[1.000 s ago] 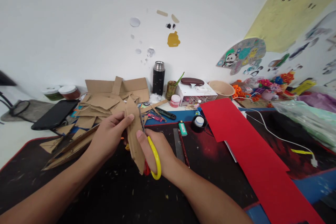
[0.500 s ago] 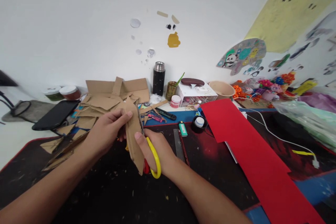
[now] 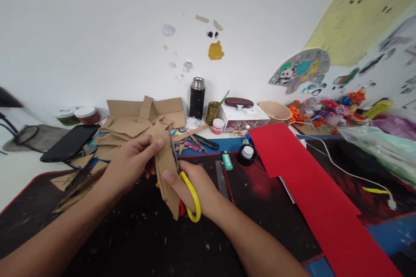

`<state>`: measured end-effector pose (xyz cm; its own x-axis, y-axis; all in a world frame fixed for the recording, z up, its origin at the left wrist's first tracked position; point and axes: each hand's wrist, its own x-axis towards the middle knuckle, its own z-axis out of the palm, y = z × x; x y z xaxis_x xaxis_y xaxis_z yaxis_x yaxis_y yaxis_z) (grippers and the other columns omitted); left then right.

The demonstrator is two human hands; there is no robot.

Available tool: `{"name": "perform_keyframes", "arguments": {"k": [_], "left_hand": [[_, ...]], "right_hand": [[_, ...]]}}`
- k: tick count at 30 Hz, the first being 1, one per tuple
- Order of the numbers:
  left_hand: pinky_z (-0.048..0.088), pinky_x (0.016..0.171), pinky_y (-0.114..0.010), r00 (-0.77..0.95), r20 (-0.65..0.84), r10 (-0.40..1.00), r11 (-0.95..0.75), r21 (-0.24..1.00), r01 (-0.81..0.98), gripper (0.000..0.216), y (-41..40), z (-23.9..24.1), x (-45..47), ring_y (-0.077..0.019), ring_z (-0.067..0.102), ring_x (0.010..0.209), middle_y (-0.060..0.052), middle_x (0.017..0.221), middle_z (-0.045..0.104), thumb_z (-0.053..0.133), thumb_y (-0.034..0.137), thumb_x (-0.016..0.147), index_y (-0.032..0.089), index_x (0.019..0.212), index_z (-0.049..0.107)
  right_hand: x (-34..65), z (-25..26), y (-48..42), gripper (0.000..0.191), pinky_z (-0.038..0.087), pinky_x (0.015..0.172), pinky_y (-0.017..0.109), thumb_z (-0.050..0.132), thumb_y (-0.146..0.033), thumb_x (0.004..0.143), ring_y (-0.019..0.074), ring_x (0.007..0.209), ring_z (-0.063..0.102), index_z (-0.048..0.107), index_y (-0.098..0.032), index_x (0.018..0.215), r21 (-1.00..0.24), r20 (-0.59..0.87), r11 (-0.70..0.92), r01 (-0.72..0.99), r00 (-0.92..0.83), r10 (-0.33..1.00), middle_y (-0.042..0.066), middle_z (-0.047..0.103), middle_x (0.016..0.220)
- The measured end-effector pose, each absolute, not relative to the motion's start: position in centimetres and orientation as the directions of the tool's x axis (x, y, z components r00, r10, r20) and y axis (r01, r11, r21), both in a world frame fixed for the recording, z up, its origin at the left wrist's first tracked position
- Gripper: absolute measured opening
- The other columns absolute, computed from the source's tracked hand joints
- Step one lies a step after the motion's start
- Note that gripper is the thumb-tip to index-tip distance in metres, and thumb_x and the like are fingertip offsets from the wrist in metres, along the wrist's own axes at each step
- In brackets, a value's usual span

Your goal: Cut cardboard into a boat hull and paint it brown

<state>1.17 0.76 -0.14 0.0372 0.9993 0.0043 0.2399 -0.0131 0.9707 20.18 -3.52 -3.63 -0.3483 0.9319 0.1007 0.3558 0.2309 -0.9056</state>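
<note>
My left hand (image 3: 131, 164) grips a long brown cardboard piece (image 3: 167, 169), holding it upright above the dark desk mat (image 3: 130, 233). My right hand (image 3: 198, 188) holds yellow-handled scissors (image 3: 191, 197) with a red inner grip; their blades run up along the right edge of the cardboard. Most of the blades are hidden behind the cardboard, and both hands sit close together at the middle of the desk.
A heap of cardboard offcuts (image 3: 136, 127) lies behind the hands, with a black phone (image 3: 68, 143) to its left. A large red paper sheet (image 3: 312, 186) covers the right side. A ruler (image 3: 222, 177), lighter (image 3: 226, 159), tape roll (image 3: 247, 152), flask (image 3: 196, 97) and white box (image 3: 243, 117) stand beyond.
The thumb of my right hand has slid slightly down and left as the scissors work along the cardboard. The cardboard stays in my left hand, barely shifted.
</note>
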Motion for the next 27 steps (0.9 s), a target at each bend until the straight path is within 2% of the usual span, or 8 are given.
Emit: {"name": "perform_keyframes", "arguments": {"k": [3, 7, 12, 16, 21, 27], "left_hand": [[0.039, 0.035, -0.024, 0.053, -0.014, 0.998, 0.003, 0.979, 0.205, 0.045, 0.76, -0.21, 1.21, -0.0137, 0.053, 0.037, 0.002, 0.052, 0.061, 0.075, 0.064, 0.083, 0.022, 0.070, 0.064], [0.040, 0.037, -0.023, 0.070, 0.024, 0.997, -0.043, 0.955, 0.293, 0.045, 0.78, -0.14, 1.17, -0.0144, 0.055, 0.039, 0.002, 0.049, 0.060, 0.075, 0.063, 0.084, 0.022, 0.067, 0.064], [0.036, 0.033, -0.022, 0.054, -0.049, 0.997, 0.039, 0.985, 0.166, 0.043, 1.09, -0.51, 1.05, -0.0129, 0.050, 0.035, 0.004, 0.049, 0.058, 0.075, 0.062, 0.082, 0.023, 0.069, 0.063], [0.038, 0.037, -0.022, 0.054, 0.033, 0.998, -0.046, 0.962, 0.269, 0.046, 1.07, -0.58, 0.85, -0.0128, 0.053, 0.038, 0.003, 0.047, 0.058, 0.075, 0.062, 0.085, 0.022, 0.067, 0.064], [0.040, 0.036, -0.024, 0.024, -0.016, 1.000, 0.012, 0.989, 0.147, 0.048, 0.95, -0.57, 0.81, -0.0131, 0.051, 0.037, 0.004, 0.051, 0.059, 0.076, 0.066, 0.082, 0.022, 0.069, 0.062], [0.041, 0.040, -0.023, -0.063, 0.086, 0.994, -0.067, 0.965, 0.255, 0.045, 0.53, 0.26, 1.39, -0.0131, 0.051, 0.041, 0.004, 0.050, 0.057, 0.077, 0.063, 0.081, 0.022, 0.068, 0.064]], "right_hand": [[20.13, -3.66, -3.58, 0.041, 0.055, 0.077, 0.030, 0.060, -0.058, 0.108, 0.0248, 0.090, 0.076, 0.077, -0.021, 0.108, -0.914, 0.095, 0.218, 0.343, -0.342, 0.935, 0.008, 0.081, 0.100], [20.10, -3.90, -3.59, 0.041, 0.054, 0.074, 0.029, 0.063, -0.059, 0.106, 0.0240, 0.086, 0.075, 0.076, -0.021, 0.105, -0.917, 0.097, 0.217, 0.334, -0.341, 0.935, 0.008, 0.080, 0.096], [20.19, -4.24, -3.47, 0.044, 0.053, 0.072, 0.028, 0.059, -0.061, 0.108, 0.0223, 0.083, 0.073, 0.076, -0.021, 0.106, -0.930, 0.110, 0.220, 0.295, -0.348, 0.931, 0.007, 0.080, 0.097], [20.36, -4.24, -3.30, 0.047, 0.050, 0.068, 0.027, 0.064, -0.064, 0.103, 0.0200, 0.074, 0.067, 0.074, -0.019, 0.097, -0.926, 0.096, 0.205, 0.316, -0.327, 0.940, 0.004, 0.075, 0.086], [20.55, -4.05, -3.10, 0.050, 0.048, 0.069, 0.027, 0.064, -0.068, 0.101, 0.0201, 0.075, 0.064, 0.073, -0.019, 0.094, -0.952, 0.093, 0.182, 0.247, -0.334, 0.938, 0.003, 0.072, 0.082], [20.65, -3.71, -2.94, 0.055, 0.046, 0.065, 0.026, 0.065, -0.074, 0.097, 0.0178, 0.070, 0.060, 0.072, -0.019, 0.097, -0.962, 0.100, 0.178, 0.207, -0.340, 0.935, 0.002, 0.069, 0.081]]}}
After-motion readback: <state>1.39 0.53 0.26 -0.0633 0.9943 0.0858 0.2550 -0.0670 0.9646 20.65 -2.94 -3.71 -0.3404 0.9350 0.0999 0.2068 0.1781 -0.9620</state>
